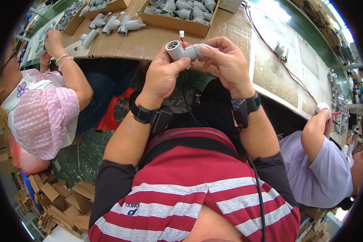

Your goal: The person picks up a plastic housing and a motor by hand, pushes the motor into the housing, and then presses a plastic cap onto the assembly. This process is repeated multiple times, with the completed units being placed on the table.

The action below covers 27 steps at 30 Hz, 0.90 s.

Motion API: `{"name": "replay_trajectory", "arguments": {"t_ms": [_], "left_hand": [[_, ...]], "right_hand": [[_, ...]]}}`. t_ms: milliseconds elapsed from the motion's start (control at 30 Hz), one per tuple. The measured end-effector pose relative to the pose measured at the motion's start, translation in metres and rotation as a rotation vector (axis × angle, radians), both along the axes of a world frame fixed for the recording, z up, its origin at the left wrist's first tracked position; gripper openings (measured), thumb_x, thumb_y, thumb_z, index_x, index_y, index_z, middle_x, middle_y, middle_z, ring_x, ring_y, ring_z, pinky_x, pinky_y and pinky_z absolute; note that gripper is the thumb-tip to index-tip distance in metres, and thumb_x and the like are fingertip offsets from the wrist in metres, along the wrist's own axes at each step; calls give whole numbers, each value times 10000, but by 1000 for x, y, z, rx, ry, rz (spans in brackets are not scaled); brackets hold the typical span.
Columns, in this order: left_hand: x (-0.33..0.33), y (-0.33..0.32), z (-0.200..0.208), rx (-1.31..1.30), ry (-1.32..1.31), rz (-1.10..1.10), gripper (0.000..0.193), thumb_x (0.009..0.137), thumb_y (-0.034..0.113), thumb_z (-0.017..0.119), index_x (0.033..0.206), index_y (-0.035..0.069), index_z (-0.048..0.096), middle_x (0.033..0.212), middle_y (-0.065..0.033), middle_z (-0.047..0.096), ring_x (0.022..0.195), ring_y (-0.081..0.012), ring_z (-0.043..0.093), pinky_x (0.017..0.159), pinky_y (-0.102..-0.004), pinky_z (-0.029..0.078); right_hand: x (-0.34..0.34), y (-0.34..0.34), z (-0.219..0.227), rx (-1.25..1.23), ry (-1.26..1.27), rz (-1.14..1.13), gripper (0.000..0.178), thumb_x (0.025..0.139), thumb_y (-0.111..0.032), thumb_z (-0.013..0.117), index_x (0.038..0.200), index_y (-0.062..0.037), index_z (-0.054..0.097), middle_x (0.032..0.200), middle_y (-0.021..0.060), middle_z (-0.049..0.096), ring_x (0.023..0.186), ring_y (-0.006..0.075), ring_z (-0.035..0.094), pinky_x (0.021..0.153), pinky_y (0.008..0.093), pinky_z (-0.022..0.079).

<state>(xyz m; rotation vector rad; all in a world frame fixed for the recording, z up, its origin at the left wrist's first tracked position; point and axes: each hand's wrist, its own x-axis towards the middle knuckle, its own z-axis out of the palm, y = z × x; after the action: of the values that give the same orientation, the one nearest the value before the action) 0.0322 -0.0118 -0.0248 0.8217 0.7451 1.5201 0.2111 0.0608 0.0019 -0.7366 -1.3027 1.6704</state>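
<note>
Above the near edge of the cardboard-covered bench (121,49), both my hands hold a grey plastic pipe-shaped housing (189,52). My left hand (162,74) is closed round its wide end, thumb along the side, with the round opening facing up and dark parts inside. The narrower right end is pinched between thumb and fingers of my right hand (228,60). Short red and dark wires rise from the housing to a small white connector (182,34). The underside of the housing is hidden by my fingers.
Beyond my hands stands a cardboard box (171,21) of similar grey housings, with several loose housings (127,26) to its left. A thin cable (266,46) crosses the white tabletop (278,78). Co-workers sit at both sides, in a pink sleeve (48,115) and a lilac shirt (314,171).
</note>
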Motion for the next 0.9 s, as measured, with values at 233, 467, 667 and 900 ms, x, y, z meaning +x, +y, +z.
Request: {"name": "replay_trajectory", "arguments": {"t_ms": [233, 467, 667, 900], "left_hand": [[-6, -4, 2, -3, 105, -32, 320, 978, -12, 616, 1292, 6, 557, 1160, -118, 650, 962, -199, 663, 860, -337, 579], [-7, -4, 5, -12, -34, -100, 314, 997, 43, 624, 1295, 4, 535, 1130, -139, 650, 925, -212, 663, 831, -352, 576], [-14, -6, 6, -86, -202, -146, 267, 1032, 126, 594, 1269, 11, 548, 1072, -132, 660, 854, -207, 650, 727, -333, 546], [-19, -8, 13, -193, -319, -152, 211, 1059, 193, 570, 1189, 27, 564, 1009, -108, 661, 784, -195, 635, 635, -312, 506]], "right_hand": [[2, 2, 8, -78, -174, 35, 242, 989, -263, 713, 1021, -23, 694, 756, 34, 691, 540, 51, 580, 474, 180, 429], [-2, 3, 22, -215, -279, 73, 277, 1014, -313, 676, 983, -39, 693, 695, 32, 672, 503, 51, 566, 438, 171, 404], [-4, -6, 28, -29, -308, 115, 275, 1004, -294, 690, 1053, -24, 702, 710, 23, 667, 523, 51, 572, 460, 180, 421], [-3, -2, 26, 407, -437, 107, 290, 994, -263, 706, 1129, -7, 709, 725, -1, 655, 551, 49, 582, 489, 190, 439]]}}
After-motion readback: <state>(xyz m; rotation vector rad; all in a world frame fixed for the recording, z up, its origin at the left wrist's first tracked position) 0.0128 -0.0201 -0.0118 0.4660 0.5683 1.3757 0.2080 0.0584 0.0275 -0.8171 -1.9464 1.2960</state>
